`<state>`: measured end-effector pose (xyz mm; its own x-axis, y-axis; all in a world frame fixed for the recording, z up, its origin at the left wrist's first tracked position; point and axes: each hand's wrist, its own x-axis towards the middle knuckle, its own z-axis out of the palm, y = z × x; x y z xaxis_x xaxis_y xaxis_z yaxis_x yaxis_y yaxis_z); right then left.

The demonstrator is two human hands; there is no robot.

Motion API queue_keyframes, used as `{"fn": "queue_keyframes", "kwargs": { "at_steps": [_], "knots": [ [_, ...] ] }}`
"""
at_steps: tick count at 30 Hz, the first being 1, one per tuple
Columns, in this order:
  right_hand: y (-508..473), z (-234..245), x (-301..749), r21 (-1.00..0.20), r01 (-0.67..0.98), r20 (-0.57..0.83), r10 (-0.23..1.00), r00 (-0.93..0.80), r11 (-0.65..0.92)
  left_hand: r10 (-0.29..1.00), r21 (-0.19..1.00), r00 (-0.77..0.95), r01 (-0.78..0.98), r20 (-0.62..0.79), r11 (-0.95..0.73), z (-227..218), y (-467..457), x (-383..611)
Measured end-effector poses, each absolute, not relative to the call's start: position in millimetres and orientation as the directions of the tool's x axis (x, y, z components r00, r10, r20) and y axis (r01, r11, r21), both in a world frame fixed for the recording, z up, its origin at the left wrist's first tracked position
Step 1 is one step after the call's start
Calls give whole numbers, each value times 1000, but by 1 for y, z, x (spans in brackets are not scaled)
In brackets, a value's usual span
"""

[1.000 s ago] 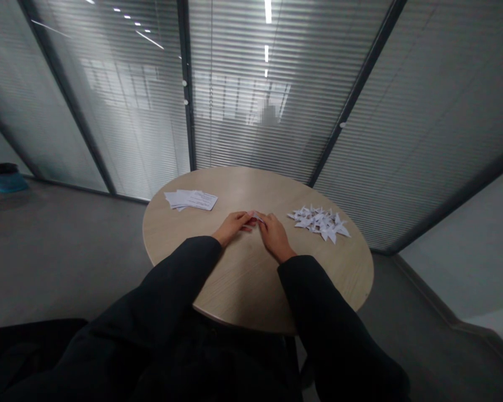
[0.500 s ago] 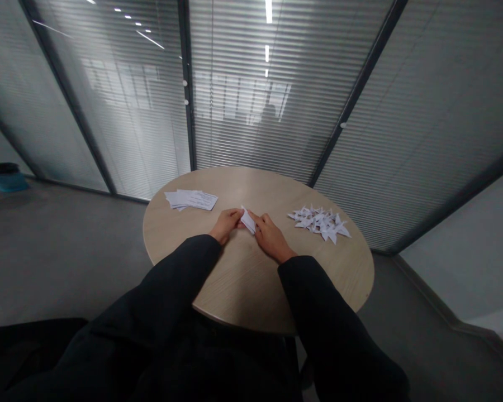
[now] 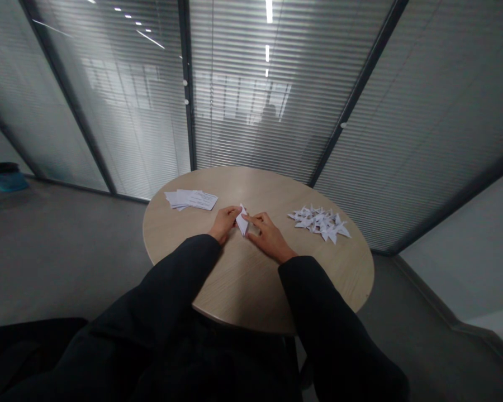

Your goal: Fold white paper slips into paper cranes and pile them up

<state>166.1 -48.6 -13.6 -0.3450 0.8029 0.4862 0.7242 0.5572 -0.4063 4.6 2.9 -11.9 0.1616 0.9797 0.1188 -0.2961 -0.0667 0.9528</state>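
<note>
The fingers of the left hand [image 3: 225, 221] pinch the left side of a small piece of folded paper [image 3: 242, 224], which stands tilted, a narrow point upward and another downward, above the middle of the tabletop [image 3: 243, 285]. The exact contact of the left thumb is hidden. The fingers of the right hand [image 3: 271, 238] are spread: the forefinger reaches to the upper right of the paper, the thumb lies near its lower point, and a gap shows between the two. This arrangement appears to let the left side serve as a clamp while the right side works the free edge. Both dark sleeves [image 3: 184, 271] end at the wrists, so the fingers are unobstructed. Beyond and to the left of the left fingers lies a fanned stack of flat paper slips [image 3: 195, 200], the uppermost bearing printed lines; its position suggests a supply within reach of that side. To the right of the right fingers, well apart from the slips, lies a loose heap of pointed paper shapes [image 3: 319, 221]. The separation probably prevents flat and folded pieces from mixing and leaves the area below the fingers available for handling.
</note>
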Motion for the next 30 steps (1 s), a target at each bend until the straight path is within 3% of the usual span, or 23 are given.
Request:
{"fn": "queue_keyframes", "kwargs": {
  "at_steps": [19, 30],
  "knots": [
    [-46, -16, 166, -475, 676, 511, 802, -309, 563, 982, 982, 164, -180, 93, -63, -9, 0, 4],
    [-43, -16, 167, -494, 604, 579, 755, -308, 625, 974, 977, 206, -210, 92, -48, -10, -1, 4]
  ]
}}
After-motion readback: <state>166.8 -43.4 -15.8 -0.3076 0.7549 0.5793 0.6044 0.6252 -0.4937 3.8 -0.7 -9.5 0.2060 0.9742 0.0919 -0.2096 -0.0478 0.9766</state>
